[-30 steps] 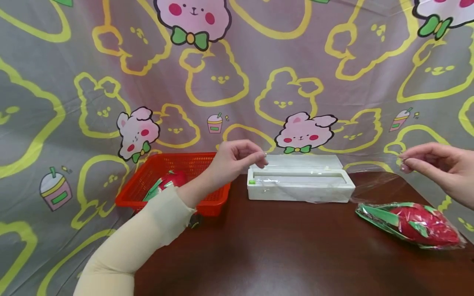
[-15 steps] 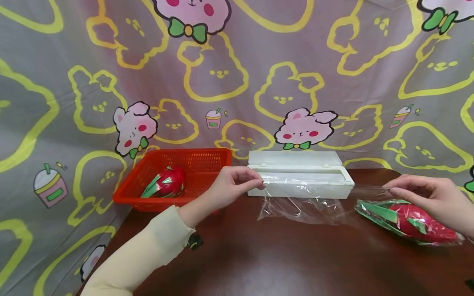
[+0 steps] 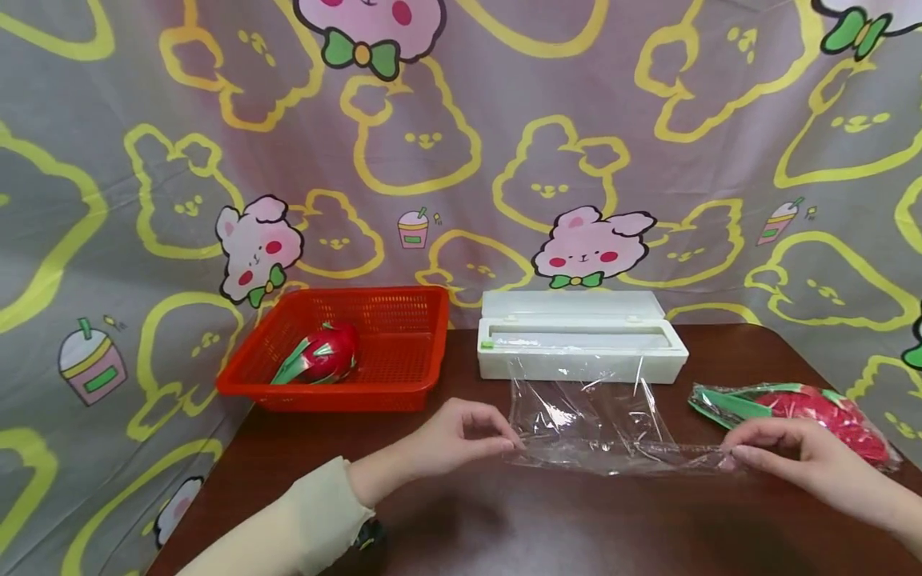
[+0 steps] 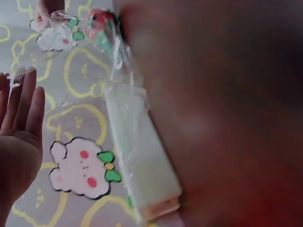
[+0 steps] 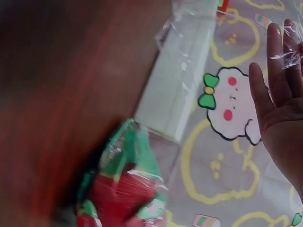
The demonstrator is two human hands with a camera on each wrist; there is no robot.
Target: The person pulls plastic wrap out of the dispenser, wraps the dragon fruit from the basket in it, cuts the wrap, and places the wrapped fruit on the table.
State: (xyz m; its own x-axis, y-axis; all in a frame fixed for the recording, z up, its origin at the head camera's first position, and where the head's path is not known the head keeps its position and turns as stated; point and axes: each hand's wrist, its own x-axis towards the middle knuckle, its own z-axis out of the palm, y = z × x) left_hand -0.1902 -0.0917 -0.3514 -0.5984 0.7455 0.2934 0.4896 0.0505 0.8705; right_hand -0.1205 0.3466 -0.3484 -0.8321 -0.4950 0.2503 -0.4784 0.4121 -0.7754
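My left hand (image 3: 454, 440) pinches the left corner of a sheet of clear plastic wrap (image 3: 587, 424) between thumb and fingertips. The opposite corner is pinched by my right hand (image 3: 803, 460). The wrap stretches between both hands, low over the table, and runs back to a white wrap dispenser box (image 3: 583, 368) with its lid raised. A green slider (image 3: 487, 345) sits at the left end of the box's front bar. Beside and partly behind my right hand lies a red and green dragon fruit (image 3: 853, 424) covered in wrap. In the left wrist view, the left fingers (image 4: 23, 104) meet shiny wrap.
A red plastic basket (image 3: 392, 372) stands at the left back, with an unwrapped dragon fruit (image 3: 327, 352) inside it. The brown table (image 3: 547, 528) reaches back to a patterned curtain (image 3: 461, 160). A small dark object (image 3: 369, 534) shows by the left sleeve.
Both hands have come down and toward me, drawing the wrap out of the box so that a longer sheet lies between box and hands. My right hand has also moved left.
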